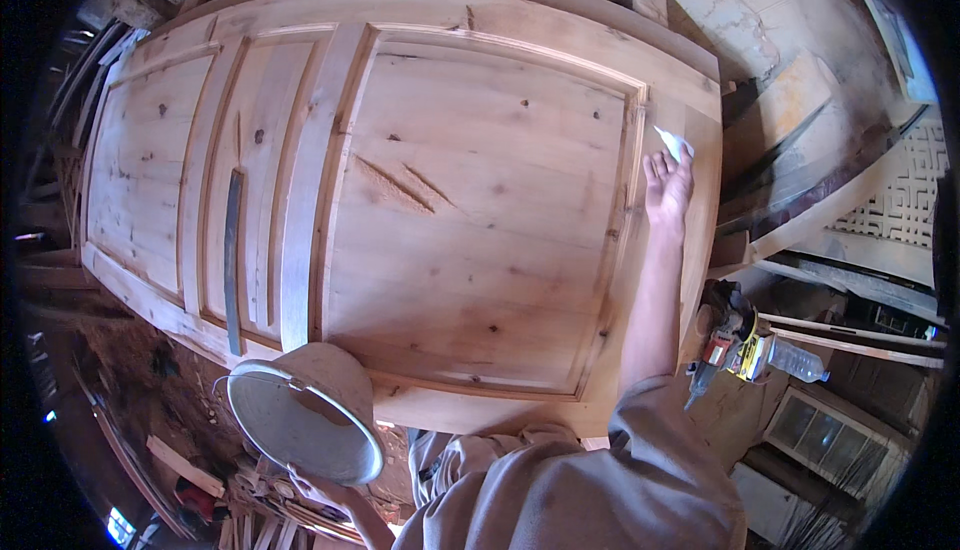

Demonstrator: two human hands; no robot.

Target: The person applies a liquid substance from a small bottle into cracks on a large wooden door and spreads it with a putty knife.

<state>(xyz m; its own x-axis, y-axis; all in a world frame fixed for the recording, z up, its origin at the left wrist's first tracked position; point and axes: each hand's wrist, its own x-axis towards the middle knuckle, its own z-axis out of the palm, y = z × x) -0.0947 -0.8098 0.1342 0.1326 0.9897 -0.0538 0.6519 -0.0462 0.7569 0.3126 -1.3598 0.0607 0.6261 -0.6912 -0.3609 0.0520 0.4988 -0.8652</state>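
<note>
A pale wooden panelled door (480,220) with dark knots lies in front of me. Over its right end, my right hand (668,185) is closed around a small white squeeze bottle (677,146) with a pointed nozzle, tip toward the far left. Beside the door's near edge, a grey bucket (345,380) is tilted, its mouth facing me. My left hand (318,495) grips the bucket's lower rim, partly hidden below it. Two slanting tan streaks (400,186) mark the large panel; I cannot tell whether they are sawdust or gouges.
A dark narrow strip (234,260) lies across the door's left part. Right of the door are a yellow and red power tool (725,345) and a clear plastic bottle (797,361). Wood offcuts (185,465) litter the lower left. A rough wall (720,0) stands behind.
</note>
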